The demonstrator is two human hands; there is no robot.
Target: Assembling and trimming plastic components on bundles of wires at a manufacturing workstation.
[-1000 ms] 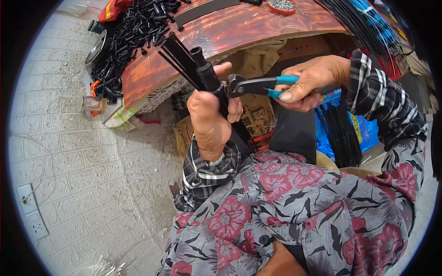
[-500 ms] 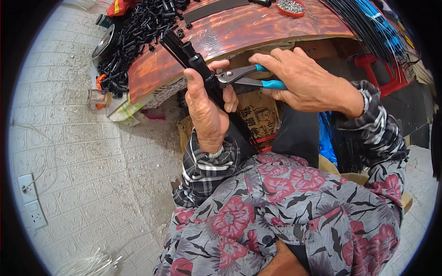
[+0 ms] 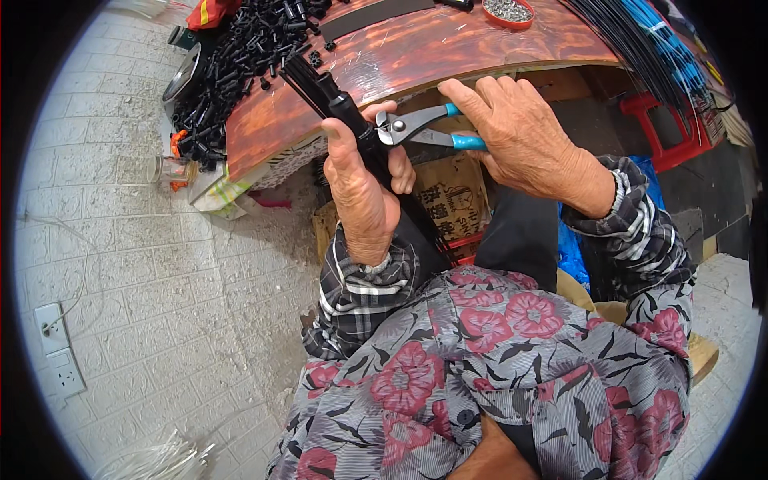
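Note:
My left hand [image 3: 358, 200] is closed around a bundle of thin black cables [image 3: 306, 84] with a black plastic sleeve fitting [image 3: 345, 109] among them. The bundle slants from the table edge down toward my lap. In my right hand [image 3: 532, 136] is a pair of cutting pliers [image 3: 410, 126] with blue handle grips, its handles spread apart. The plier jaws are right at the side of the fitting, near my left fingertips. What exactly lies between the jaws is too small to make out.
Loose black plastic fittings [image 3: 240, 76] are heaped on the left of the reddish wooden table [image 3: 416, 48]. A red dish [image 3: 509, 11] of small metal pieces sits at the back. Black and blue cables [image 3: 656, 40] lie at the right, above a red stool [image 3: 660, 132]. A cardboard box [image 3: 452, 192] stands below.
The plier handles are spread somewhat wider and the jaws have opened a little. My right hand and forearm have shifted slightly. My left hand keeps its hold on the bundle.

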